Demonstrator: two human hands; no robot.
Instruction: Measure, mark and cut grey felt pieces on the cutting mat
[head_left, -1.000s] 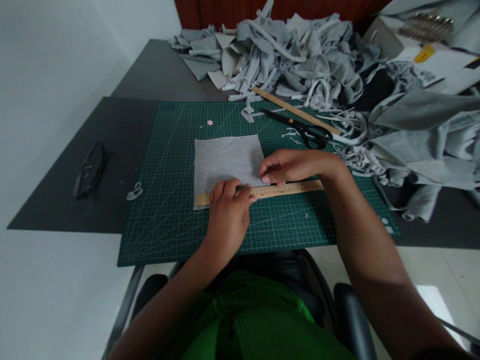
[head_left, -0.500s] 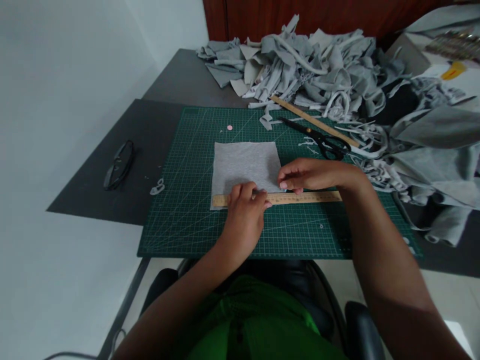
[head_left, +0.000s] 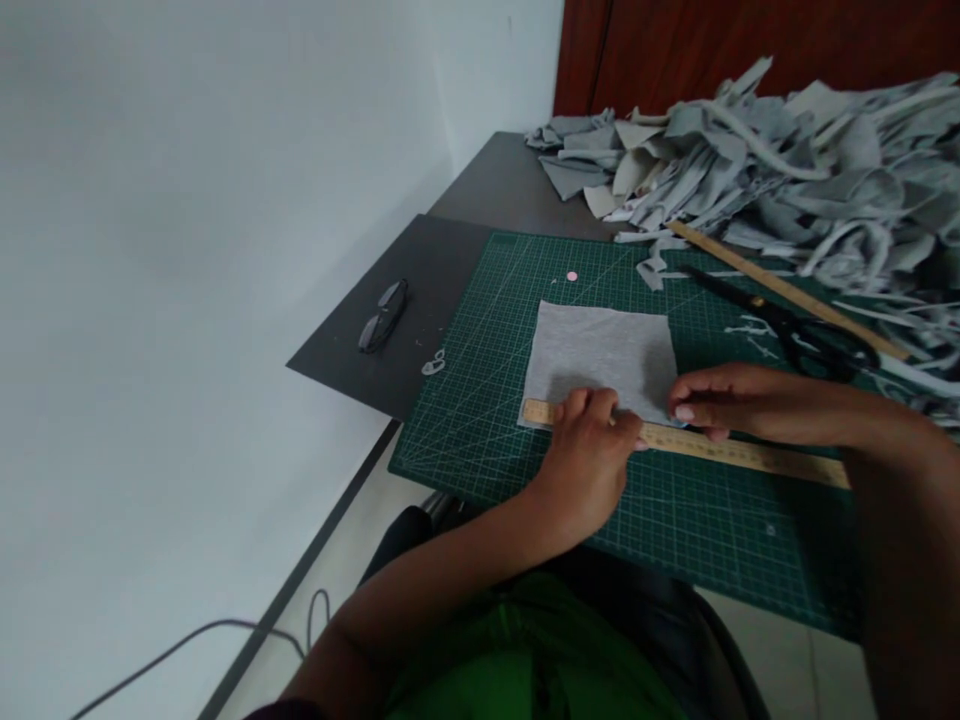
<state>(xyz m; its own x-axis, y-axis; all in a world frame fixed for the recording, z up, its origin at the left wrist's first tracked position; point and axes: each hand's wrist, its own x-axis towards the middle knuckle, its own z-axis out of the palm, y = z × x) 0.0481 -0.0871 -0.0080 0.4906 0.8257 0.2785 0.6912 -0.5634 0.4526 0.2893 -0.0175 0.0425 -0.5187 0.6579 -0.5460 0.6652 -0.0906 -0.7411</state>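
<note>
A grey square of fabric (head_left: 600, 350) lies flat on a green cutting mat (head_left: 480, 400). A wooden ruler (head_left: 750, 455) rests across the fabric's near edge. My left hand (head_left: 589, 455) presses down on the ruler near its left end. My right hand (head_left: 739, 400) pinches the fabric's near right corner just above the ruler; whether it also holds a small tool is hidden.
Black scissors (head_left: 795, 325) and a second, longer wooden ruler (head_left: 780, 285) lie at the mat's far right. A big heap of grey fabric scraps (head_left: 750, 170) fills the back of the dark table (head_left: 495, 180). Black glasses (head_left: 382, 315) lie left of the mat.
The view has swung left, so everything sits further right in the picture. My hands stay on the ruler and the fabric corner, nearly unmoved relative to them.
</note>
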